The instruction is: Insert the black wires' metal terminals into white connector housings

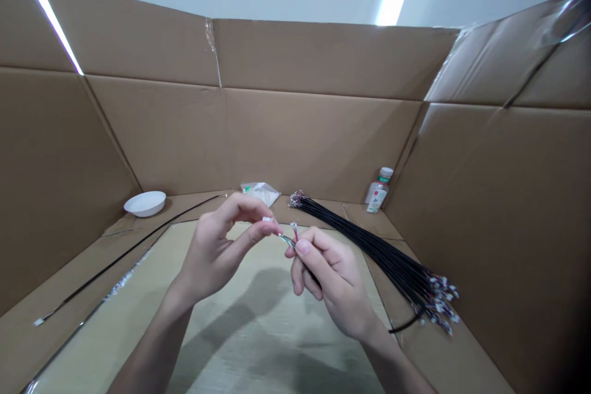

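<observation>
Between thumb and forefinger, my left hand (226,240) pinches a small white connector (268,219) above the middle of the table. My right hand (330,277) is closed on the black cable (315,277) near its stripped end. Thin coloured wires (289,240) fan out from that end; green and white ones run toward the left fingertips, while red and other ones stand upright by the right thumb. Whether a wire tip sits inside the connector is too small to tell. The cable's other part seems to emerge past my right wrist.
A thick bundle of black cables (360,234) with white connectors lies on the right. One single cable (133,249) stretches along the left. At the back are a white bowl (144,204), a plastic bag (262,192) and a bottle (379,191). Cardboard walls (323,141) surround the table.
</observation>
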The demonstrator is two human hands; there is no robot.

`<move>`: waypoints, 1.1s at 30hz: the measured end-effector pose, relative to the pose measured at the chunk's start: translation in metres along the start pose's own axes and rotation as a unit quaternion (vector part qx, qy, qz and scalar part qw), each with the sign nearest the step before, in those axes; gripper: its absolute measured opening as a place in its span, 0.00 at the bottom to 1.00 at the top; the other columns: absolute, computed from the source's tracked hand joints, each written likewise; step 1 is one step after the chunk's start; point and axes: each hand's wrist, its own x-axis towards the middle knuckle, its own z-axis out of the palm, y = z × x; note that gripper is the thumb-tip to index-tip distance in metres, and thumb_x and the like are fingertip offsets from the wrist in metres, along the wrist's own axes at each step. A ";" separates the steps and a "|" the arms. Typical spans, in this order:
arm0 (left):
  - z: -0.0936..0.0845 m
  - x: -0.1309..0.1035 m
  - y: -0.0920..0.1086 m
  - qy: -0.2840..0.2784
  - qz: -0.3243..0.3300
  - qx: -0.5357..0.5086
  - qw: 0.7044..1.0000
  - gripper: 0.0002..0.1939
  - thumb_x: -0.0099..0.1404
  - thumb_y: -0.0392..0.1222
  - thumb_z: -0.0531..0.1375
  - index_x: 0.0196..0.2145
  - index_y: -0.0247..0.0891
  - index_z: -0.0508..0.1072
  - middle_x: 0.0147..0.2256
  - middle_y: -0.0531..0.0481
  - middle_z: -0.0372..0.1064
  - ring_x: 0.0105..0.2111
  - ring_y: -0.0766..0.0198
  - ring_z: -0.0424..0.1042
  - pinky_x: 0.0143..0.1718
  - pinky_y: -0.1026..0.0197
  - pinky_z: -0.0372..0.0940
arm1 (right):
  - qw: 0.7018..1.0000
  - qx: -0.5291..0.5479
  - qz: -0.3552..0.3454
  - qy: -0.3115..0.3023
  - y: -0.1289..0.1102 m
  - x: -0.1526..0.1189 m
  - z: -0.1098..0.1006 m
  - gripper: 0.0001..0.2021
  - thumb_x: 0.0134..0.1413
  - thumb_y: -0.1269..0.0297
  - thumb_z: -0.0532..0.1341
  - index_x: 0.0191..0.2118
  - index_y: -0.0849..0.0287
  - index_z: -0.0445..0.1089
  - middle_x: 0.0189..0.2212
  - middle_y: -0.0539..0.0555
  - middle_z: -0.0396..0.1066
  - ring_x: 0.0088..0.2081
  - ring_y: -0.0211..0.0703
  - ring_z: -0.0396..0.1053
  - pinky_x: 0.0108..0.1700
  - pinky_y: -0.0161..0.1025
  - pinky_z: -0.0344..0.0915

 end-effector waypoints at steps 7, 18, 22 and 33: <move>0.001 0.001 -0.001 0.031 -0.020 -0.049 0.998 0.03 0.73 0.38 0.63 0.42 0.44 0.72 0.34 0.56 0.78 0.36 0.68 0.80 0.41 0.65 0.74 | 0.999 -0.052 -0.011 0.011 0.004 -0.003 -0.002 0.14 0.72 0.53 0.59 0.39 0.58 0.72 0.21 0.47 0.69 0.19 0.31 0.50 0.22 0.34 0.46; 0.001 0.001 0.002 -0.005 0.018 -0.014 1.000 0.05 0.72 0.36 0.64 0.43 0.44 0.73 0.39 0.56 0.79 0.40 0.68 0.79 0.44 0.63 0.72 | 0.998 -0.069 -0.010 0.010 0.001 -0.003 -0.002 0.14 0.72 0.54 0.60 0.39 0.58 0.72 0.20 0.46 0.69 0.19 0.31 0.50 0.22 0.34 0.48; 0.001 0.000 0.001 -0.015 0.004 -0.026 1.000 0.06 0.72 0.35 0.64 0.43 0.45 0.73 0.38 0.56 0.78 0.40 0.67 0.79 0.44 0.64 0.72 | 0.999 -0.051 -0.007 0.005 0.000 -0.004 -0.003 0.13 0.72 0.54 0.60 0.39 0.58 0.71 0.20 0.46 0.69 0.19 0.30 0.50 0.22 0.33 0.48; 0.001 -0.003 0.002 -0.079 -0.035 -0.082 0.993 0.05 0.75 0.34 0.61 0.44 0.44 0.71 0.36 0.56 0.75 0.38 0.70 0.77 0.41 0.68 0.71 | 0.986 -0.106 -0.109 0.066 -0.001 -0.007 -0.001 0.06 0.68 0.61 0.65 0.47 0.52 0.70 0.27 0.45 0.69 0.25 0.33 0.62 0.27 0.32 0.57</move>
